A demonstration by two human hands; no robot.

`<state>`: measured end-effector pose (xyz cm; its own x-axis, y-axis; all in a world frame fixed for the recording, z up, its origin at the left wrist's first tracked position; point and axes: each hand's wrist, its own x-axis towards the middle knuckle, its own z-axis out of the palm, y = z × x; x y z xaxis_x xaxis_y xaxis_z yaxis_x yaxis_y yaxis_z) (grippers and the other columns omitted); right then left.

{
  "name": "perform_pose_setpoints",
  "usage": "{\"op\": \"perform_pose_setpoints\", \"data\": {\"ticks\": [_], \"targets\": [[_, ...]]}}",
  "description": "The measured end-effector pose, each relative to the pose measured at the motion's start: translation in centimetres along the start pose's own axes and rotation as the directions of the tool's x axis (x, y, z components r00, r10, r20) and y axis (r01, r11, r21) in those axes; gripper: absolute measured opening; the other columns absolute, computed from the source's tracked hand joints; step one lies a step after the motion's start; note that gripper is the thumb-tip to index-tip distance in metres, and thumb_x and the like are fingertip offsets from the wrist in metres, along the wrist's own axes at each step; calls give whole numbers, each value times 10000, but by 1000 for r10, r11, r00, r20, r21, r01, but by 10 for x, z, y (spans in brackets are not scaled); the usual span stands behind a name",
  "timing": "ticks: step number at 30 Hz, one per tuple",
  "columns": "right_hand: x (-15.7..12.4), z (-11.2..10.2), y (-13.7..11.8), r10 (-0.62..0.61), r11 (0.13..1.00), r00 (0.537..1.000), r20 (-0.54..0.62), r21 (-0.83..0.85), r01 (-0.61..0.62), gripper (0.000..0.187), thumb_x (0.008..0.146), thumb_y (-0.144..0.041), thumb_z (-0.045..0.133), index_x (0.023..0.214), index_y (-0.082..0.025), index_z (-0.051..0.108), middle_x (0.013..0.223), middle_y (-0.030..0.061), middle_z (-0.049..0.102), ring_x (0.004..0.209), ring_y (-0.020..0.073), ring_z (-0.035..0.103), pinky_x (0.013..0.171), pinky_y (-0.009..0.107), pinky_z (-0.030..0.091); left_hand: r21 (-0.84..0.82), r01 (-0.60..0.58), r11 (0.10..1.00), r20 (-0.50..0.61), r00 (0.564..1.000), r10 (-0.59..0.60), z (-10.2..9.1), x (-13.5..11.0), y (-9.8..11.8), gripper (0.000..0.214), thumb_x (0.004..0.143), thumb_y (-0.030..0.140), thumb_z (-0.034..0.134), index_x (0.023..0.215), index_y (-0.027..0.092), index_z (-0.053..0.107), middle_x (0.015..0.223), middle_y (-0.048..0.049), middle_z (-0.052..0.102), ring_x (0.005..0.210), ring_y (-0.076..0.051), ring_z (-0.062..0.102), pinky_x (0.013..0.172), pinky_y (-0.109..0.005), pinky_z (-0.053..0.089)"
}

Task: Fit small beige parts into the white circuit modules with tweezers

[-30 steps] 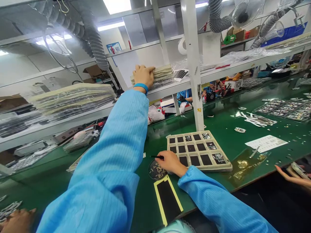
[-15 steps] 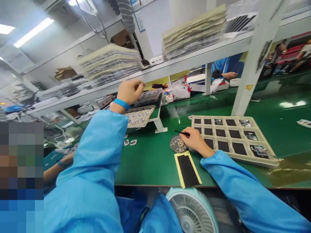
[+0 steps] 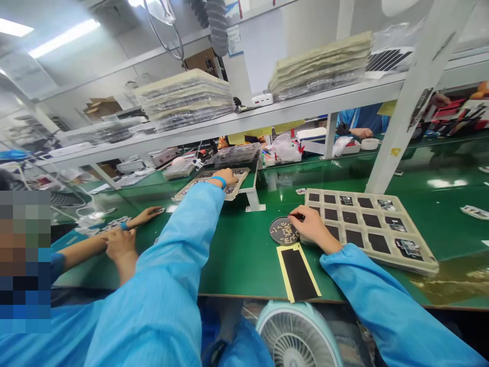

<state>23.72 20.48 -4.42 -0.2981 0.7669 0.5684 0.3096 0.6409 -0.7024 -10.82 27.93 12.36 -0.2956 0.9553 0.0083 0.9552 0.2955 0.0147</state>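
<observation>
My left hand (image 3: 228, 177), with a blue band at the wrist, reaches over a cream compartment tray (image 3: 179, 194) on a raised stand. It is over small parts in the tray, and its fingertips are hidden. My right hand (image 3: 311, 224) is closed on thin black tweezers (image 3: 284, 212), whose tip points left. Just below the tweezers lies a round dark dish (image 3: 284, 239) with many tiny pale pieces. A black strip on yellow backing (image 3: 300, 272) lies in front of the dish. To the right stands a cream tray (image 3: 416, 214) with black pads and several electronic parts in its compartments.
On the left, a co-worker's hands (image 3: 122, 250) are at the bench, one near a small part. A shelf (image 3: 298, 104) with stacked trays (image 3: 187, 97) crosses above, held by a white post (image 3: 399, 132). A fan (image 3: 298, 331) stands below the bench edge.
My left hand has come down from above the raised tray onto it, moving slightly right. My right hand stays beside the dish with the tweezers. The co-worker's hands have come further into view.
</observation>
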Motion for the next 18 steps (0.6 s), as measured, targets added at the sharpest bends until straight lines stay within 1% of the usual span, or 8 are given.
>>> {"op": "perform_pose_setpoints", "data": {"ticks": [4,7,9,12,14,16,17,18], "targets": [[0,0,1,-9,1000,1000,-16,6,9,158,871,-304,645,790,-199,731,786,39,694,728,189,639,689,321,484,-61,64,996,-32,997,-66,-4,5,9,377,926,468,696,1084,126,700,1146,-116,722,1092,-241,689,994,-447,543],[1,-1,0,-17,1000,999,-39,26,18,182,892,-327,638,804,-196,728,790,42,697,741,195,643,693,324,481,-133,70,989,-87,993,-82,-1,-5,9,324,881,393,739,1044,115,707,1045,-116,743,993,-244,712,898,-375,561],[2,-3,-3,-11,999,998,-60,42,14,205,916,-351,624,828,-192,720,804,45,700,755,197,643,711,330,483,-175,47,983,-145,987,-73,5,-14,8,316,821,301,769,1072,119,706,1044,-120,753,988,-253,714,865,-328,551],[3,-10,-13,16,999,995,-96,51,-11,264,963,-400,583,849,-189,692,826,48,684,781,194,625,762,341,486,-231,-13,973,-239,970,-44,13,-23,7,367,815,215,718,1174,140,687,1157,-114,744,1053,-232,691,908,-291,531],[1,-17,-21,10,999,991,-135,36,-5,334,982,-449,572,787,-193,659,833,51,656,813,192,605,805,346,491,-266,-53,963,-292,956,-28,14,-27,8,334,863,200,629,1187,145,692,1206,-107,733,1091,-210,671,967,-290,515],[-6,-24,-28,-10,999,981,-195,34,17,418,986,-508,583,712,-195,633,782,46,631,785,183,591,774,335,500,-337,-113,935,-378,926,-25,16,-34,12,335,877,184,562,1177,142,705,1193,-100,738,1091,-198,668,995,-298,512],[-13,-28,-30,25,997,979,-204,72,-11,441,988,-538,584,717,-194,641,757,38,631,742,169,589,724,316,503,-421,-180,889,-441,897,-26,17,-42,15,328,860,181,563,1145,137,721,1145,-97,751,1044,-197,680,960,-298,533],[-23,-30,-32,84,989,976,-203,135,-57,455,988,-567,582,743,-191,659,736,28,638,685,151,588,662,294,501,-523,-255,813,-483,875,-36,19,-53,19,319,842,184,571,1113,137,732,1090,-91,762,974,-193,694,887,-293,560]]}}
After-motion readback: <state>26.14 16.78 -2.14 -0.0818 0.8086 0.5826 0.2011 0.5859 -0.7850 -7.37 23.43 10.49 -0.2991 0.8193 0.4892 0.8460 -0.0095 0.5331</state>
